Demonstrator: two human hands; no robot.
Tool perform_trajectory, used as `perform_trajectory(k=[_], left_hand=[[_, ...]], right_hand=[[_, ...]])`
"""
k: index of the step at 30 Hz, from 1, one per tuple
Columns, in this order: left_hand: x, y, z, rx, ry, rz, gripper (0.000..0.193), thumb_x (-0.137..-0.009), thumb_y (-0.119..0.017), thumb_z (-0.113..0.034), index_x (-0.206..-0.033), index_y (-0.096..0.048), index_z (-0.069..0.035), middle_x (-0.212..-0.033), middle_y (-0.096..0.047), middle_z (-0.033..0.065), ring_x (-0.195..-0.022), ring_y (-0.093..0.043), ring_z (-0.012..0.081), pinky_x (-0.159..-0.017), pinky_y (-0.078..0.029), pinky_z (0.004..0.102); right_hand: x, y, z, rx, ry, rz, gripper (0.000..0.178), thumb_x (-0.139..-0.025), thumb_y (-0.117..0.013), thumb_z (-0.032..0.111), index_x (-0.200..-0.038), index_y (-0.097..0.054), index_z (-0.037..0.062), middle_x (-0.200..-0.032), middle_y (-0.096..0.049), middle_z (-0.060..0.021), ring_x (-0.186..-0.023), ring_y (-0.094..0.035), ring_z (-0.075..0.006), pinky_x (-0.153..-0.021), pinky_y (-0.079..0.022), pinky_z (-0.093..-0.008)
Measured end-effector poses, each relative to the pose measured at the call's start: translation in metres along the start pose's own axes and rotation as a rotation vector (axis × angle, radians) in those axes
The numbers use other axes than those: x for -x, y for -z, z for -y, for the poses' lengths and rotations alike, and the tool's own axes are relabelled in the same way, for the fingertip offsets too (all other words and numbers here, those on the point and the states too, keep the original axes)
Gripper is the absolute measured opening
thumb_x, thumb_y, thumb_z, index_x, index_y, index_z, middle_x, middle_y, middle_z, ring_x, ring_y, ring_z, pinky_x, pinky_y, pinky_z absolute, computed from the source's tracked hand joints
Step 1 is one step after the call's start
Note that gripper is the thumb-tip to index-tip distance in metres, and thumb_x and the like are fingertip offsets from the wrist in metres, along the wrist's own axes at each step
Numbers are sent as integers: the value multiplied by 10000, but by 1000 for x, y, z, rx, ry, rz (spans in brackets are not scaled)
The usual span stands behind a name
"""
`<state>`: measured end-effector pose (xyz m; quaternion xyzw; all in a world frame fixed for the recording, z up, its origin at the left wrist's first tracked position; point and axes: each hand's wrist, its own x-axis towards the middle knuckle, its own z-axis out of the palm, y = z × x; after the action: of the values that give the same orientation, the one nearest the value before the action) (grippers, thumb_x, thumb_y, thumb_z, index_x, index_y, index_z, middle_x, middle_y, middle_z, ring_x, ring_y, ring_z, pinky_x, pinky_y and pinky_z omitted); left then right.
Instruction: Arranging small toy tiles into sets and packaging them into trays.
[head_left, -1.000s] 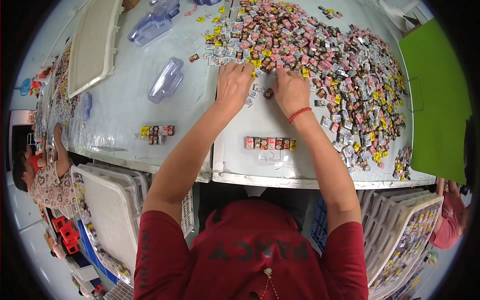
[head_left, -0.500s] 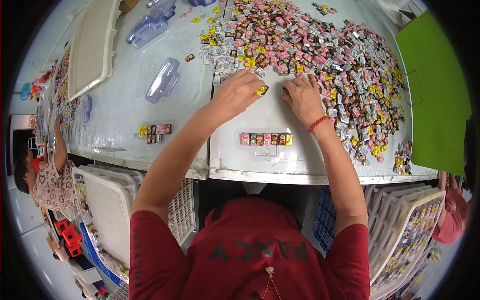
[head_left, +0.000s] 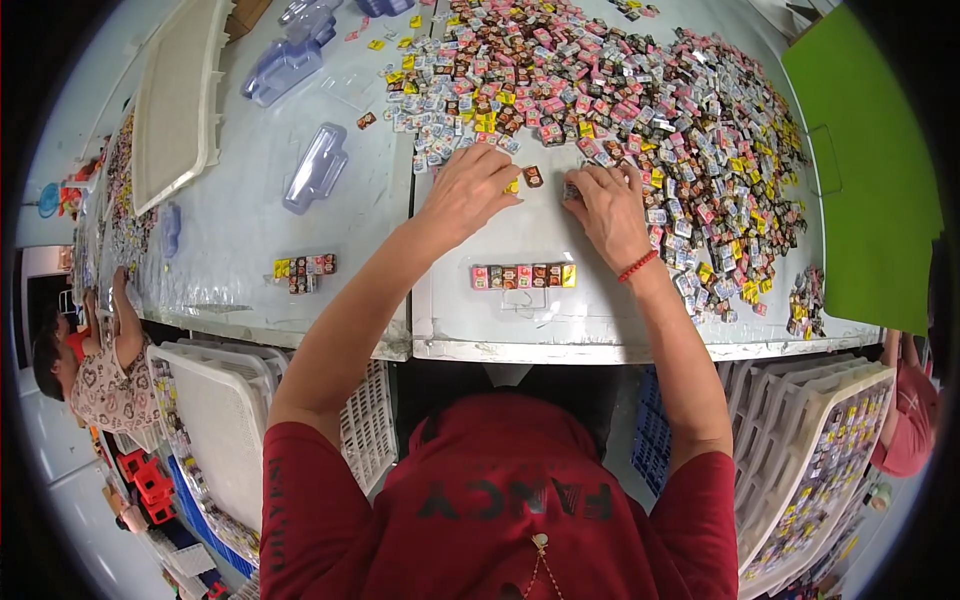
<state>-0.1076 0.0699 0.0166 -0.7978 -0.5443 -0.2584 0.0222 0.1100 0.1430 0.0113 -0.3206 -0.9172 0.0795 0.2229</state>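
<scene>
Small printed boxes (head_left: 600, 85) in pink, brown, white, black and yellow lie in a big loose heap across the table. At its near edge my left hand (head_left: 468, 192) has its fingers curled on a little yellow box (head_left: 512, 186). A brown box (head_left: 532, 177) lies just off those fingertips. My right hand (head_left: 606, 208) is bent down at the heap's edge, closed around a dark little box (head_left: 571, 190) that mostly hides under the fingers. Nearer to me, a row of several little boxes (head_left: 523, 277) sits in a clear plastic tray (head_left: 525, 299).
A small cluster of boxes (head_left: 305, 272) is on the left table section. Beyond it are clear bluish plastic trays (head_left: 317, 168) and a white crate (head_left: 182, 105). A green board (head_left: 870, 190) stands at right. Stacked crates (head_left: 810, 460) flank me; co-workers (head_left: 105, 385) are at both sides.
The brown box, beside the yellow one at my left fingertips before, now lies apart from them. My right hand keeps nearly the same place. The view has shifted slightly.
</scene>
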Motion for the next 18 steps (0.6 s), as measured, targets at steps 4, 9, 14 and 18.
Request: perform_trajectory(k=[4, 9, 14, 18], left_hand=[[5, 0, -8, 82, 13, -65, 330, -687, -745, -178, -969, -647, -38, -994, -619, 78, -1016, -558, 265, -860, -448, 381], [18, -13, 5, 72, 16, -101, 270, -706, -736, -114, -954, -651, -47, -1018, -616, 56, -1036, -544, 246, -874, -440, 371], [12, -20, 6, 45, 63, -177, 230, -695, -741, -107, -902, -662, -46, -986, -623, 51, -1002, -547, 245, -861, -449, 374], [2, -20, -5, 46, 61, -168, 263, -678, -760, -135, -903, -664, -37, -963, -647, 73, -974, -572, 273, -847, -467, 391]], right_hand=[[4, -2, -3, 5, -4, -16, 258, -789, -701, 171, -1028, -627, 108, -1038, -636, -59, -973, -574, -237, -964, -347, -455], [7, -1, -1, 40, 27, -55, 249, -794, -699, 181, -1025, -634, 112, -1041, -640, -52, -975, -575, -234, -973, -335, -453], [8, -3, -4, -3, 9, -54, 244, -800, -693, 184, -1029, -641, 116, -1062, -639, -45, -985, -574, -234, -988, -326, -461], [10, -3, -3, -2, 8, -73, 247, -800, -693, 182, -1032, -641, 116, -1069, -637, -46, -991, -571, -235, -986, -326, -462]])
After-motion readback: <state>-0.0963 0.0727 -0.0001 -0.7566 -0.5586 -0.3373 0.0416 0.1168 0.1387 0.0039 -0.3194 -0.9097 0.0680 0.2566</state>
